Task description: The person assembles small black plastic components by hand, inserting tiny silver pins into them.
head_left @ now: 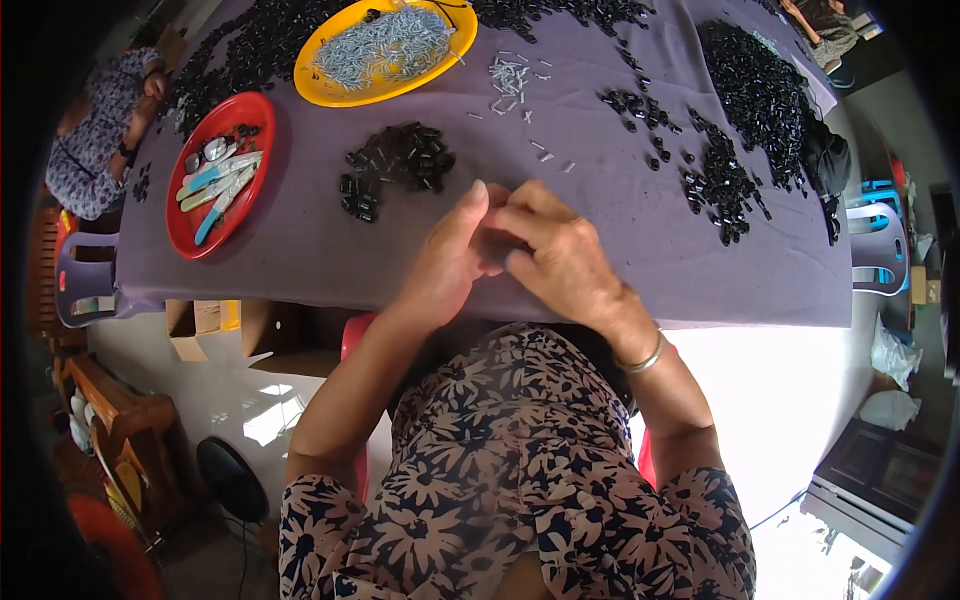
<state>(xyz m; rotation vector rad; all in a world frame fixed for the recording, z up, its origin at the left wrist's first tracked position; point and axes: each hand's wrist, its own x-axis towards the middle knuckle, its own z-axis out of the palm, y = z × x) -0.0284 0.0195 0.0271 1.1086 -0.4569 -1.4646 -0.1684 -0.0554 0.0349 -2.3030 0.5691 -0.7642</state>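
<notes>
Near the table's front edge, my left hand (pixel 452 250) and my right hand (pixel 565 250) meet, fingertips almost together. The left thumb points up while the other left fingers curl inward. My right fingers are bent in a pinch against the left hand. Whatever lies between them is mostly hidden; only a dark patch shows there. Just beyond my left hand is a small pile of short black plastic pieces (pixel 405 160). Farther off, thin pale metal-like pins (pixel 508 80) lie scattered on the purple cloth.
A yellow oval tray (pixel 312 88) of pale pins and a red tray (pixel 255 185) with blue-handled and white tools stand to the left. Large heaps of black pieces (pixel 750 100) cover the far and right sides. Another person (pixel 100 140) sits at the left.
</notes>
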